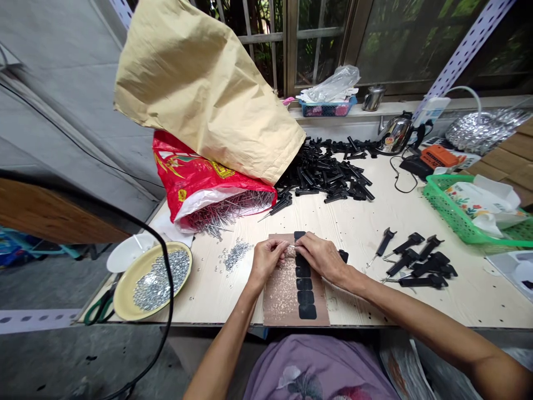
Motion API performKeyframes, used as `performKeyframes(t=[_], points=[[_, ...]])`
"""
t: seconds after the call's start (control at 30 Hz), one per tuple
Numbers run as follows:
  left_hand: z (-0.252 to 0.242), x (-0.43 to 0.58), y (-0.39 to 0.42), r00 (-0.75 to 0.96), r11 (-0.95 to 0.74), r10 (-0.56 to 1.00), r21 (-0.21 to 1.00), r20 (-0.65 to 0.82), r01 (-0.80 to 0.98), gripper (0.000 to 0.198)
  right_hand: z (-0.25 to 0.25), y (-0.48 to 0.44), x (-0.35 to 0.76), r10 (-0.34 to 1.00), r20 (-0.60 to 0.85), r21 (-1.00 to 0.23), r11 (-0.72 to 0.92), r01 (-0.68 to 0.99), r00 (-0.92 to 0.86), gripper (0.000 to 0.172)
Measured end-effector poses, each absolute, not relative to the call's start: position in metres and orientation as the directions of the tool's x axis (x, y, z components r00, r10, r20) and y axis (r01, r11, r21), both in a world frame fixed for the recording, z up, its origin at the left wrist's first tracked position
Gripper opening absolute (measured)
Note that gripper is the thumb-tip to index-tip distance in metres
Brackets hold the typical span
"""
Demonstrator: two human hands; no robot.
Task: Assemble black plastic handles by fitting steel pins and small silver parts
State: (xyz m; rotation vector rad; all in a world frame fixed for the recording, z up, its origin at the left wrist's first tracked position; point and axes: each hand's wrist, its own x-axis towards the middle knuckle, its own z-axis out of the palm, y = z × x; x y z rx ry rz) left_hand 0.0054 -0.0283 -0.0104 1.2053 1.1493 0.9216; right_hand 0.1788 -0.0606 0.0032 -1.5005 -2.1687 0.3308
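Over a brown board point(283, 308) with a row of black rounded squares point(305, 297), my two hands meet. My left hand point(268, 258) is closed in a pinch; whatever lies between its fingertips is too small to name. A thin metal pin point(291, 246) shows between the hands. My right hand point(322, 254) is closed around a black plastic part point(343, 256), mostly hidden under the palm, with one end showing beyond it. Left of the board lie small loose silver washers point(235, 254). Several black parts with metal pins point(412, 261) rest to the right.
A yellow dish point(122, 294) of washers sits at the left edge beside green-handled scissors point(100, 306). Behind are a red bag point(200, 180) of metal pins, a large tan sack point(200, 83) and a heap of black parts point(325, 172). A green basket point(453, 219) stands right; a black cable point(169, 278) hangs left.
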Motion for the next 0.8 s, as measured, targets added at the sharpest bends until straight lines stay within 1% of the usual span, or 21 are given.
performKeyframes(t=[0.07, 0.2, 0.27, 0.33, 0.47, 0.63, 0.7, 0.8], points=[[-0.0106, 0.0072, -0.0282, 0.196, 0.144, 0.969, 0.988, -0.151, 0.052, 0.027, 0.0041, -0.0624, 0.1785, 0.928, 0.244, -0.409, 0.363, 0.837, -0.283, 0.019], [-0.0115, 0.0098, -0.0283, 0.181, 0.151, 0.971, 0.988, -0.155, 0.036, 0.027, 0.0035, -0.0625, 0.1792, 0.925, 0.245, -0.434, 0.372, 0.82, -0.29, 0.017], [-0.0123, 0.0097, -0.0281, 0.182, 0.144, 0.971, 0.988, -0.153, 0.058, 0.028, 0.0028, -0.0615, 0.1804, 0.926, 0.235, -0.429, 0.372, 0.823, -0.296, 0.018], [-0.0132, 0.0089, -0.0277, 0.19, 0.135, 0.97, 0.987, -0.15, 0.088, 0.029, 0.0018, -0.0603, 0.1819, 0.933, 0.223, -0.463, 0.356, 0.812, -0.282, 0.019], [-0.0144, 0.0072, -0.0267, 0.215, 0.16, 0.961, 0.984, -0.174, 0.082, 0.03, -0.0019, -0.0582, 0.1852, 0.941, 0.218, -0.599, 0.339, 0.725, -0.259, 0.014], [-0.0147, 0.0079, -0.0253, 0.225, 0.159, 0.958, 0.983, -0.177, 0.094, 0.03, -0.005, -0.0587, 0.1869, 0.936, 0.234, -0.595, 0.351, 0.723, -0.262, 0.016], [-0.0153, 0.0084, -0.0246, 0.226, 0.156, 0.957, 0.98, -0.18, 0.12, 0.03, -0.0049, -0.0589, 0.187, 0.941, 0.231, -0.606, 0.339, 0.72, -0.248, 0.014], [-0.0167, 0.0089, -0.0242, 0.255, 0.166, 0.947, 0.976, -0.198, 0.141, 0.031, -0.004, -0.059, 0.1882, 0.934, 0.228, -0.61, 0.357, 0.707, -0.275, 0.012]])
